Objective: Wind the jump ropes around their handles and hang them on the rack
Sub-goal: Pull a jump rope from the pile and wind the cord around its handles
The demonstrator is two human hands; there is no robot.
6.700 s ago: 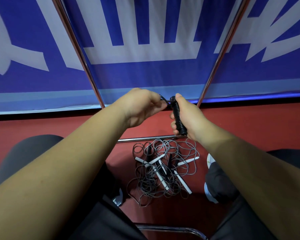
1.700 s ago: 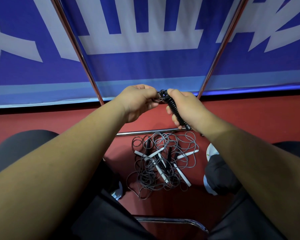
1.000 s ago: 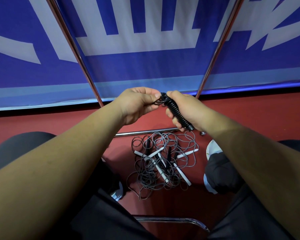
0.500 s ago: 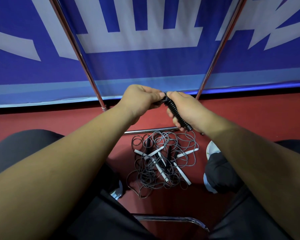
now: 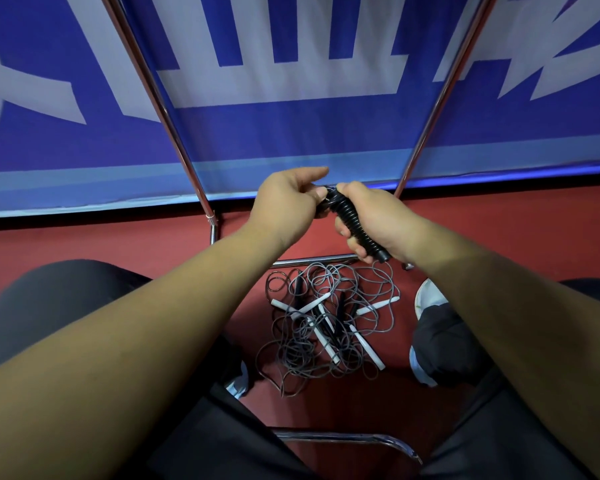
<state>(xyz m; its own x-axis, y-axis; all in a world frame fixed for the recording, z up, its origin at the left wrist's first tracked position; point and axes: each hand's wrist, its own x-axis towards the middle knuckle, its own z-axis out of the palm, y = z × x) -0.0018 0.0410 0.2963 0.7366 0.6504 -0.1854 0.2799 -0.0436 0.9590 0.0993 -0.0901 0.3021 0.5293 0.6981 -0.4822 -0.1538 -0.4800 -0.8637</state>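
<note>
Grip of right hand (image 5: 378, 220) is pressed together around black handles wound in dark cord (image 5: 355, 228), centre of frame; left hand (image 5: 288, 206) pinches the cord end at the bundle's top; unwound grey ropes with white handles (image 5: 326, 323) lie tangled on the red floor (image 5: 84, 244) below, chrome rack (image 5: 174, 140) behind. Risk: a loosened pinch would likely let the coils spring off.

Single head-worn wide-angle view, looking forward and steeply down from above the seated person's knees. The rack (image 5: 174, 133) stands ahead of the camera, its uprights splaying toward the top corners; floor at its base mid-frame; forearms nearest the lens.
</note>
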